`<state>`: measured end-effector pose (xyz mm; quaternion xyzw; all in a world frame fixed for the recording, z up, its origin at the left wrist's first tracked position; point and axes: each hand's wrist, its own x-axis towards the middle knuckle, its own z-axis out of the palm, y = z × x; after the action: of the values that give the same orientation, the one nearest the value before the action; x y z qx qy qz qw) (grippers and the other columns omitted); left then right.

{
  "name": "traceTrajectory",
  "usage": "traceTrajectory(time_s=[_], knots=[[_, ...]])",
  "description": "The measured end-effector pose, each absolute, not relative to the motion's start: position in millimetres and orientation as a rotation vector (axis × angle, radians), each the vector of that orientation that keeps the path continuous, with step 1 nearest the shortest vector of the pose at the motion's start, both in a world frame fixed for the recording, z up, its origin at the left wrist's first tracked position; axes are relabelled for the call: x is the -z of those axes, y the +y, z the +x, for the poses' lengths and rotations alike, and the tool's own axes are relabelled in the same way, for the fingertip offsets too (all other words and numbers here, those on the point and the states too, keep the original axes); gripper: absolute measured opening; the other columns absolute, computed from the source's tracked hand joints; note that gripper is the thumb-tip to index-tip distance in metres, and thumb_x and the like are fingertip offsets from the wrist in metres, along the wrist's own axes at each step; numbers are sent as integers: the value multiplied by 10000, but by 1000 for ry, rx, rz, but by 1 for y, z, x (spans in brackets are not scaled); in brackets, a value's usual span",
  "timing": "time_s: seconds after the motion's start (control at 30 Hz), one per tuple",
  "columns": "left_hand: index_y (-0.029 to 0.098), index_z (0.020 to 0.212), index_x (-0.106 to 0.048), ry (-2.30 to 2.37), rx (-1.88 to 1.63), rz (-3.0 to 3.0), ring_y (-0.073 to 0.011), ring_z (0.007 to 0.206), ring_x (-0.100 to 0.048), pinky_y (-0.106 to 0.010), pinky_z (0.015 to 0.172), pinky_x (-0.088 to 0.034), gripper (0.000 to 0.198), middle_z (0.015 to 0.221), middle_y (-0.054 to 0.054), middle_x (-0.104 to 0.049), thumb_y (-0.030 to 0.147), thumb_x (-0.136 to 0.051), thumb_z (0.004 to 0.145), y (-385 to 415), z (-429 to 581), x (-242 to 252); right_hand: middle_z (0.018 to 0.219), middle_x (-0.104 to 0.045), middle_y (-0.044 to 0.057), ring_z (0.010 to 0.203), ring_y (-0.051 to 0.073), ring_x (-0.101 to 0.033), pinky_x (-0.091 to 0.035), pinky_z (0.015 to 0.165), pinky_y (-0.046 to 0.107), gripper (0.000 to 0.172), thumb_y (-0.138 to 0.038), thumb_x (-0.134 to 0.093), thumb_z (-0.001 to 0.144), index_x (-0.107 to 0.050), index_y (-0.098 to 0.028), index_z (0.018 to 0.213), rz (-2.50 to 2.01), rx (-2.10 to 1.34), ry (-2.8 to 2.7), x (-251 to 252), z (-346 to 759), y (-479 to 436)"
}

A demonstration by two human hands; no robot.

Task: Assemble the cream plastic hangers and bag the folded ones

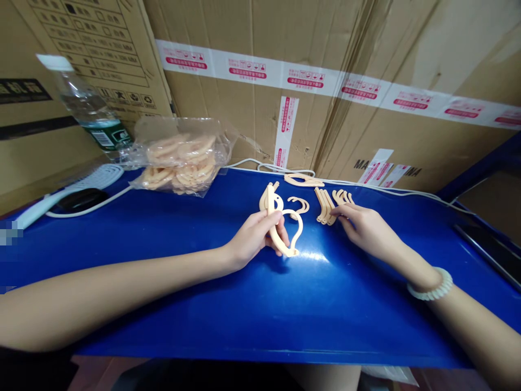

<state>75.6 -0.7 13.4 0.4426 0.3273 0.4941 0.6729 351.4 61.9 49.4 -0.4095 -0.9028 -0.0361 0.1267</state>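
Observation:
My left hand (256, 233) is closed around a partly assembled beige plastic folding hanger (280, 242), its hook sticking out to the right. Over the table's right half, my right hand (362, 222) has its fingertips pinched at the end of a row of slim beige hanger arms (324, 205). More curved beige pieces (341, 195) lie just behind those fingers, partly covered. Loose beige hooks (306, 204) rest between the two hands. Farther back lies a flat beige piece with an opening (313, 182).
On the blue table (244, 309), a clear bag of beige hangers (195, 174) sits at the back left. Behind it leans a water bottle (101, 130); a white handheld fan (93, 176) lies nearby. A white cable (366, 187) runs before cardboard boxes (228, 103). A dark phone-like slab (488, 252) lies right.

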Motion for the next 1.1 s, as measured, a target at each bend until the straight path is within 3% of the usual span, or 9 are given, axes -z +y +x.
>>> traceTrajectory(time_s=[0.23,0.4,0.5,0.7,0.97,1.1], knots=[[162,793,-521,696,-1089,1016,-166,560,-638,-277,552,-541,282,649,-45,-665,405,-663,803,-1,75,-14,1003,-715,136,926,282,-690,-554,814,403,274,-136,-420,952,-675,-152,1051,-1162,120,-2651,-50,348,58],[165,856,-515,680,-1096,1028,-170,589,-644,-293,597,-535,231,685,-40,-671,367,-626,834,-1,75,-13,1018,-706,139,947,282,-685,-572,813,412,253,-154,-427,970,-665,-166,1054,-1103,134,-2642,-53,342,51],[162,922,-532,721,-1118,1067,-172,614,-653,-296,616,-533,294,711,-31,-665,432,-641,881,-3,76,-12,1131,-702,150,1043,289,-679,-575,887,453,264,-153,-446,977,-642,-183,1153,-965,137,-2601,-54,335,43],[145,985,-617,876,-1195,1425,-139,645,-612,-269,680,-497,364,737,-9,-639,503,-552,980,-4,69,-15,1539,-437,208,1430,326,-450,-498,1076,515,498,-114,-493,968,-473,-223,1453,-598,156,-2651,-50,314,14],[162,917,-610,904,-1191,1725,-126,656,-590,-242,674,-470,330,772,-6,-621,403,-426,1047,-4,62,-13,1644,-255,151,1494,323,-352,-419,1167,555,595,-106,-532,955,-412,-282,1510,-551,-111,-2558,-50,305,-3],[174,828,-595,941,-1194,1842,-119,623,-562,-231,651,-441,328,720,6,-595,347,-420,1044,-9,64,-19,1663,-272,98,1520,316,-317,-350,1219,573,635,-161,-582,967,-379,-331,1544,-600,-401,-2464,-55,304,-8]])
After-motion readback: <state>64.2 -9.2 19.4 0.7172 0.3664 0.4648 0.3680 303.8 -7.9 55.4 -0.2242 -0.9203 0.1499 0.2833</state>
